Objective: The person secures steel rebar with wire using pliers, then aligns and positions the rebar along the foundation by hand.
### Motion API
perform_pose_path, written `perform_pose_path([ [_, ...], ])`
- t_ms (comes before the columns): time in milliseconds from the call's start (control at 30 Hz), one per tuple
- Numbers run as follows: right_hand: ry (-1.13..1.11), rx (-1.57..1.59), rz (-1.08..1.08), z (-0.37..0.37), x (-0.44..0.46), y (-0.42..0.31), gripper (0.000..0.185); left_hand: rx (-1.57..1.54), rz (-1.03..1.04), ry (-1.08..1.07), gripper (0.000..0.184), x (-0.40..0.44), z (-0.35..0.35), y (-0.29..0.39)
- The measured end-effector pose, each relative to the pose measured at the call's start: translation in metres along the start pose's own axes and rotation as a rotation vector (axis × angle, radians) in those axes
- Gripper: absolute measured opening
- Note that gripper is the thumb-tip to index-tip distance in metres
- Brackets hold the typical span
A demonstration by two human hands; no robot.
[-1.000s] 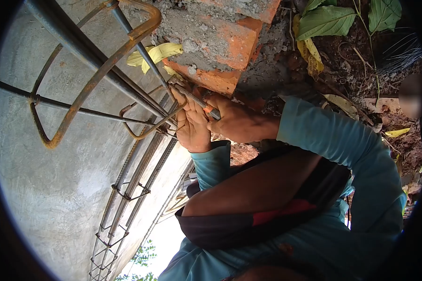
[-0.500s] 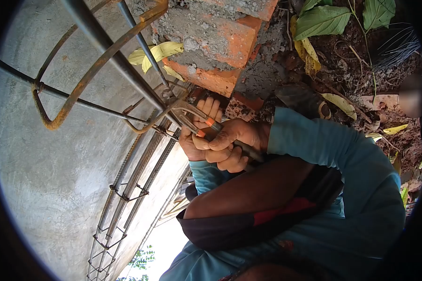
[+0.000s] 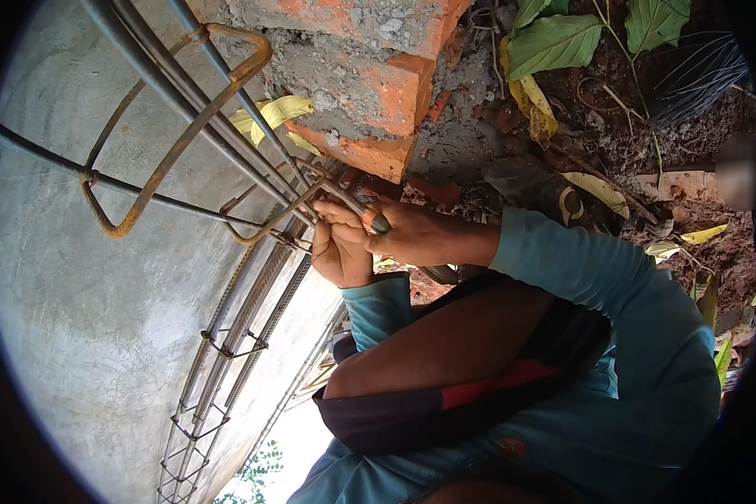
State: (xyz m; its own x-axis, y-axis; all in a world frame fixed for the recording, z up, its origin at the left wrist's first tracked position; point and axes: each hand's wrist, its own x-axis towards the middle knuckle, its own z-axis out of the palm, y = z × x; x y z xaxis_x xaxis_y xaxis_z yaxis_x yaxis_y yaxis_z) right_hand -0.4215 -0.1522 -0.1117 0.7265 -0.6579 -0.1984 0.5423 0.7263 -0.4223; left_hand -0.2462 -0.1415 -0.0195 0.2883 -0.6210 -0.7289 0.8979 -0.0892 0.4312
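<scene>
Fingers (image 3: 383, 244) of the right hand (image 3: 418, 234) have turned the pliers (image 3: 368, 217) since earlier.

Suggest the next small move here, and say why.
Probably a slight, gentle turn of the pincers: the right hand grips them with their head close to the rusty stirrup, and the left hand is close beside them.

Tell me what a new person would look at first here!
Probably the big rusty metal loop at the upper left, standing out against the grey wall. Next, near the middle, the right hand gripping a tool marked with orange, close to the left hand. The orange brick just above them might catch the eye too.
</scene>
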Motion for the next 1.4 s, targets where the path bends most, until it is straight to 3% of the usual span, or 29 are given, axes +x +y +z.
perform_pose_path([
  [33,-0.046,0.042,0.086,-0.005,0.004,-0.008,0.047,-0.12,-0.043,0.048,0.035,-0.001,0.006,0.003],
  [67,-0.044,0.046,0.085,-0.009,0.008,-0.014,0.047,0.031,0.02,0.007,0.035,-0.002,0.009,-0.001],
  [167,-0.141,0.071,0.124,-0.01,0.025,-0.003,0.023,0.071,0.025,0.024,0.035,-0.005,0.025,0.001],
  [200,-0.145,0.078,0.119,-0.01,0.028,-0.001,0.023,0.079,0.03,0.024,0.035,-0.006,0.027,0.005],
  [267,-0.131,-0.02,0.256,-0.014,0.03,0.004,0.046,0.097,0.019,0.15,0.032,-0.006,0.032,0.01],
  [333,-0.132,0.144,0.264,-0.01,0.031,0.017,0.04,0.069,0.027,0.211,0.031,-0.006,0.037,0.01],
  [433,-0.095,0.129,0.248,-0.015,0.03,0.02,0.035,0.1,0.093,0.177,0.032,-0.006,0.032,0.009],
  [533,-0.193,-0.029,0.36,-0.02,0.034,0.021,0.039,0.06,0.079,0.199,0.032,-0.005,0.037,0.004],
  [600,-0.056,-0.266,0.206,-0.018,0.033,0.025,0.043,0.06,0.076,0.2,0.033,-0.004,0.038,0.002],
  [700,-0.117,-0.168,0.327,-0.016,0.035,0.018,0.046,0.059,0.071,0.203,0.034,-0.005,0.038,0.002],
  [833,-0.091,-0.107,0.247,-0.011,0.037,0.019,0.046,0.055,0.067,0.173,0.033,-0.004,0.036,0.002],
  [933,-0.12,-0.101,0.327,-0.015,0.033,0.005,0.048,0.053,0.052,0.18,0.031,-0.003,0.036,0.003],
  [1000,0.09,-0.119,-0.06,-0.003,0.034,0.024,0.048,0.05,0.054,0.194,0.03,-0.004,0.037,0.002],
  [1033,0.088,-0.119,-0.057,-0.003,0.031,0.022,0.048,0.044,0.054,0.205,0.029,-0.004,0.037,0.002],
  [1133,0.0,-0.056,0.242,-0.005,0.025,0.013,0.045,0.056,0.04,0.209,0.029,-0.004,0.038,0.003],
  [1200,0.11,-0.078,-0.073,-0.001,0.024,0.025,0.037,0.065,0.041,0.192,0.03,-0.002,0.036,0.003],
  [1333,0.157,-0.099,-0.1,0.006,0.028,0.021,0.032,0.085,0.041,0.22,0.031,-0.004,0.035,0.01],
  [1400,-0.096,0.299,0.229,-0.003,0.024,0.005,0.023,0.108,0.047,0.211,0.031,-0.007,0.029,0.015],
])
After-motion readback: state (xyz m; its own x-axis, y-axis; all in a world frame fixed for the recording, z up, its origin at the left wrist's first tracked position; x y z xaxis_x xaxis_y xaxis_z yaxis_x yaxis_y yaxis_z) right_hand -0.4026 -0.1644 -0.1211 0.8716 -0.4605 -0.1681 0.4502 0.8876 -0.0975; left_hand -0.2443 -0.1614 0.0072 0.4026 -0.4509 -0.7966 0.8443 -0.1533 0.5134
